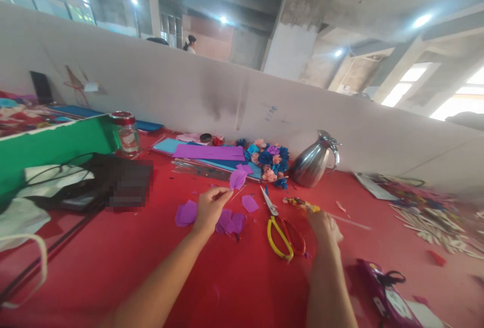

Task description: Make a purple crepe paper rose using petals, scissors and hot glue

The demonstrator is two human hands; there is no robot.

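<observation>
Red covering [242, 287] spreads over the worktable, backed by a low pale partition [170, 86]; beyond it rise a concrete pillar [293, 40], windows and bright ceiling lights. On this red surface, near the middle, the left hand [212, 209] pinches a purple petal [238, 178] between thumb and fingertips, raised in front of the paper stack. The right hand [325, 226] is blurred, its fingers curled beside a small yellow item [313, 208]; whether it grips this, I cannot tell.

Close about the left hand lie purple pieces [230, 222], with a single loose petal [249, 203] just to the right. Scissors [273, 210] with one yellow and one red handle rest between the two hands.

Farther back, a purple sheet [209, 153] tops the stack of blue paper, and a cluster of paper flowers [268, 159] in blue, peach and purple sits beside it. Next comes a metal jug [312, 161], upright, its inside hidden from this view. At the left a clear jar [128, 139] with a red lid stands by a green panel [75, 141]; something pale shows through its side. Pale strips [427, 227] lie in a heap at the far right. Over the partition, a person's head [191, 41] is visible.
</observation>
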